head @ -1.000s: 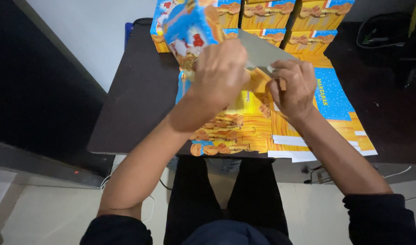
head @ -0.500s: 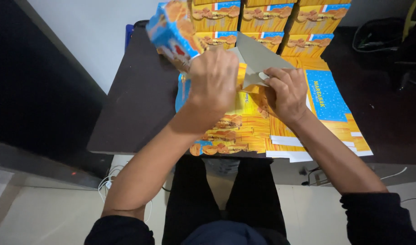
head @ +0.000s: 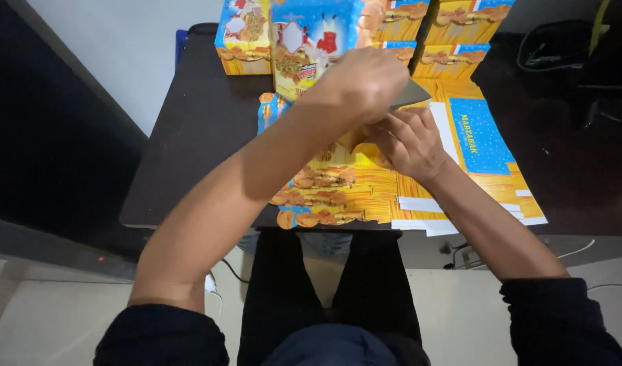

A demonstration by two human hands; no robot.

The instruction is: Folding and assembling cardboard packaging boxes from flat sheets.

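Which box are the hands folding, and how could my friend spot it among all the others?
Look at the dark table, where flat yellow and blue printed sheets lie. Just above them, the left hand and right hand work on a half-folded box. Unlike the finished boxes stacked in neat rows behind, it is tilted and raised, with a grey flap sticking out.

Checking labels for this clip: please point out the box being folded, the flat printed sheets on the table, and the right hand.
box being folded [head: 311, 47], head view, on its blue printed side panel
flat printed sheets [head: 484, 146], head view, on the top sheet's blue area
right hand [head: 409, 142], head view, on its back
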